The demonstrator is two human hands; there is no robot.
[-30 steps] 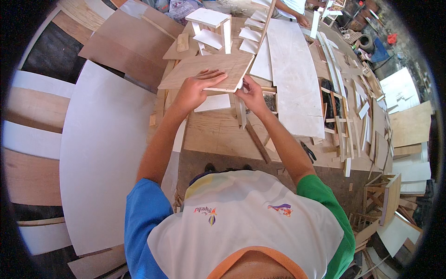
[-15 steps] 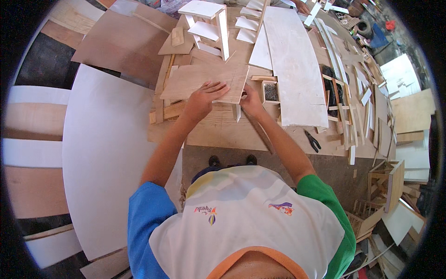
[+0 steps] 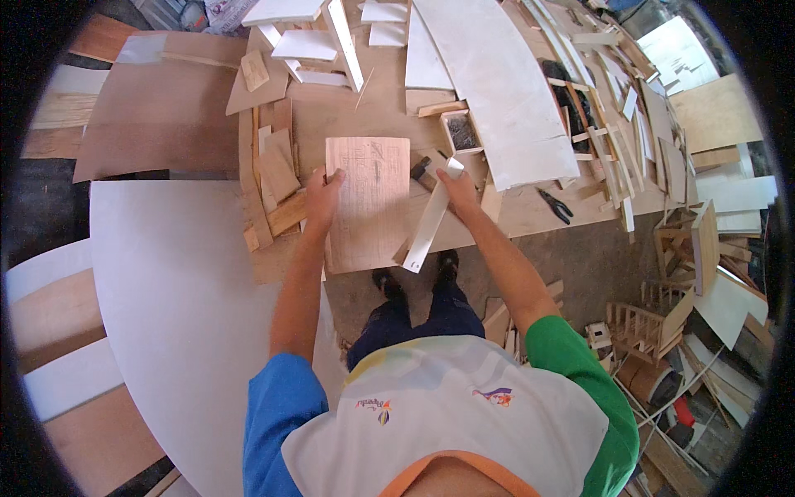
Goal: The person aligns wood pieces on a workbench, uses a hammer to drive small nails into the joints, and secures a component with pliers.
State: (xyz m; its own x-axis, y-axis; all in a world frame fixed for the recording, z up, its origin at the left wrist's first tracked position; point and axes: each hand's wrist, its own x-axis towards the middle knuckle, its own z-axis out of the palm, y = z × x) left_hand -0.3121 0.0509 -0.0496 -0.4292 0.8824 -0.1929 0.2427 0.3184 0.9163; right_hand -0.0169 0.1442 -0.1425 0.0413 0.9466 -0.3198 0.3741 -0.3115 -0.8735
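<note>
Toward 11 o'clock from between my hands, a white shelved piece [image 3: 306, 45] stands assembled on the table [image 3: 385, 103]. At 9 o'clock my left hand [image 3: 324, 197] grips the left edge of a brown board [image 3: 368, 207]; at 3 o'clock my right hand [image 3: 462, 190] clasps a white strip [image 3: 431, 222], its free end slanting toward 6. Board and strip are apart, unjoined. Half a second ago the board lay crosswise, both hands at it; now it points lengthwise toward 12.
</note>
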